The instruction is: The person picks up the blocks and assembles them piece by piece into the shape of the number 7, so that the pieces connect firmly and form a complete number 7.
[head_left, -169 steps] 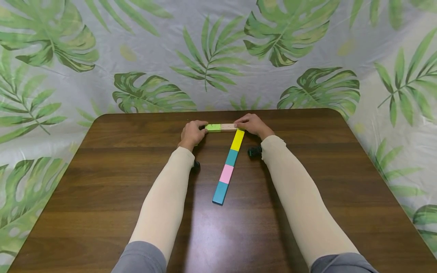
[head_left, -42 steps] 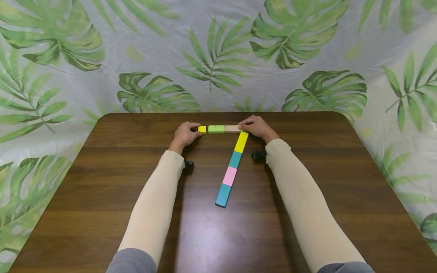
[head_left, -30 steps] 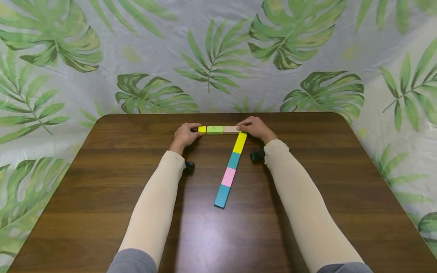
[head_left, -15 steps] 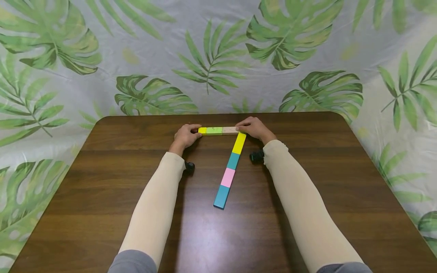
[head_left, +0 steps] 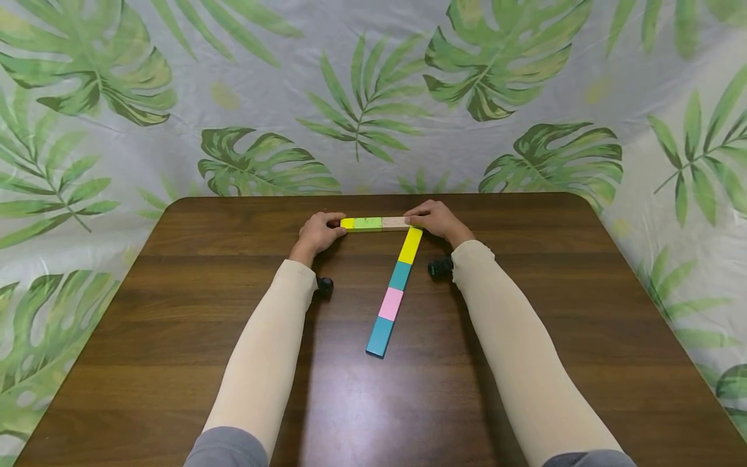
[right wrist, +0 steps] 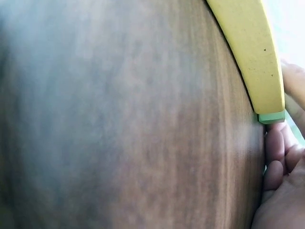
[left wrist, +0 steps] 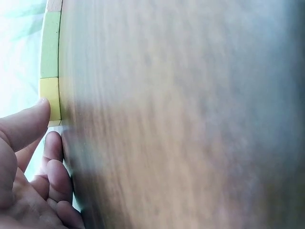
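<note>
A row of wooden blocks lies along the table's far side. At its left end my left hand (head_left: 317, 235) pinches a short yellow block (left wrist: 51, 99), which meets a lime-green block (head_left: 367, 224). A plain wood block (head_left: 395, 224) follows. At the row's right end my right hand (head_left: 439, 220) holds a green block (right wrist: 271, 118), mostly hidden by the fingers. From there a slanting line runs toward me: a long yellow block (head_left: 411, 245), a teal block (head_left: 400, 275), a pink block (head_left: 390, 303) and another teal block (head_left: 380, 336).
The brown wood-grain table (head_left: 502, 376) has rounded far corners. Behind it hangs a leaf-printed curtain (head_left: 373, 97). Dark wrist cameras stick out under both cream sleeves, one beside the left wrist (head_left: 325, 286) and one beside the right (head_left: 440, 268).
Earlier my left hand was at the lime-green block's end; then it held the short yellow block just left of it. That gap has closed. My right hand has stayed at the row's right end.
</note>
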`<state>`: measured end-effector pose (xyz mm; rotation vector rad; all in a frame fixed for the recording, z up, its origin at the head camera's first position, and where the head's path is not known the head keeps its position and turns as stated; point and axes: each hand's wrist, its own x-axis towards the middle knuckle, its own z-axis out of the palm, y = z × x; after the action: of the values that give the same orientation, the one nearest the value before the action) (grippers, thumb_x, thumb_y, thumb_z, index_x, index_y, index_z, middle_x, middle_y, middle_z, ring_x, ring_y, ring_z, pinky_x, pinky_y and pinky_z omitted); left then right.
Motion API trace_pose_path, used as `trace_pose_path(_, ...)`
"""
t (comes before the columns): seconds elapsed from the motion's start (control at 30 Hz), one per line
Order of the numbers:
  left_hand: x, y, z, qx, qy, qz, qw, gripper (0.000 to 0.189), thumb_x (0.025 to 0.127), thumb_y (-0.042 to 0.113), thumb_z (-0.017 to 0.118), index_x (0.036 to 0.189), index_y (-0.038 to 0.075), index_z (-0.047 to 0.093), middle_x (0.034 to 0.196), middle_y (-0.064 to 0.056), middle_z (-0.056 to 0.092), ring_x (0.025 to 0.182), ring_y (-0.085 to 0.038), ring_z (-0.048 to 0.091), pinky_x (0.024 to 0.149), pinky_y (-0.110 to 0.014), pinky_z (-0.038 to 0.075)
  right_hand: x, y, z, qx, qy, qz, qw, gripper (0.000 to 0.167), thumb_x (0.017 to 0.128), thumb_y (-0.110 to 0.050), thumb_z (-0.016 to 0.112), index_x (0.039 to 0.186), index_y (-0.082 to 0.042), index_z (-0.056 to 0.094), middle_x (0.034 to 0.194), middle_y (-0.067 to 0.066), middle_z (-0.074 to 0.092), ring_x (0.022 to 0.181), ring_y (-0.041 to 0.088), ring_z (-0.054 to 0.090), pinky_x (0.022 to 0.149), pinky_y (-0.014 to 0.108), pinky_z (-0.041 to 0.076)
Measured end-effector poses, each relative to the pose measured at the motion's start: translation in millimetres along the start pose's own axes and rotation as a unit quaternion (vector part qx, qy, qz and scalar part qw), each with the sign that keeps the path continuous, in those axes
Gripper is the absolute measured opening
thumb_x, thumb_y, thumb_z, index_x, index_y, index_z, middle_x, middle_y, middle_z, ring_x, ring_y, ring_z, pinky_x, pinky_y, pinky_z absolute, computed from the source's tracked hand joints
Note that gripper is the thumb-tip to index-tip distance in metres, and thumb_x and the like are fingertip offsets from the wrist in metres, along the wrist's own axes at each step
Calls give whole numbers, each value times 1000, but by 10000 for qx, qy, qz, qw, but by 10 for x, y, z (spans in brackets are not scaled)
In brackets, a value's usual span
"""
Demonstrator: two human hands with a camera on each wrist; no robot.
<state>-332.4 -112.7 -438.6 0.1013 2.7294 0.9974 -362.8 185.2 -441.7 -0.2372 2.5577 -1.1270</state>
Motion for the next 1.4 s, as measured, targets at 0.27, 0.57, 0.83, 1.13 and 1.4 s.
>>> trace_pose_path(0.27,-23,-7,-6,17,-34,18,10000,46,100,26,59,145,23,52,137,-9,57,131,-30,48,107,-52,34,21,9,16,-43,-3,-15,10000,37,100,-30,60,131,-12,66,145,15,46,134,33,41,110,49,38)
trace_pose_path(0.57,-47,-17,-12,-113,-35,-16,9999,47,100,25,59,146,22,51,137,-9,58,130,-30,50,107,-49,35,28,21,28,-217,-41,-51,9997,39,100,-33,59,133,-13,65,147,14,45,137,34,38,114,51,36)
trace_pose_path(0.83,-55,-47,-44,-286,-210,-1,9994,58,101,28,56,155,19,37,139,-10,55,133,-32,47,114,-49,34,40,27,13,-57,-50,93,9999,47,105,-42,45,138,-12,60,153,15,41,143,35,35,117,52,33)
trace_pose_path(1.13,-219,-72,-193,-834,-397,-318,9952,60,102,32,52,153,6,35,144,-16,50,131,-32,48,112,-47,39,52,88,-41,512,120,310,9981,51,107,-45,34,143,-15,54,158,10,40,148,32,33,122,49,25)
trace_pose_path(1.4,-662,-220,-397,-238,-605,52,9979,56,103,33,50,149,5,41,144,-19,52,131,-35,51,109,-51,42,25,102,-90,1093,212,257,9935,49,108,-40,35,147,-14,49,145,14,52,141,32,39,123,50,24)
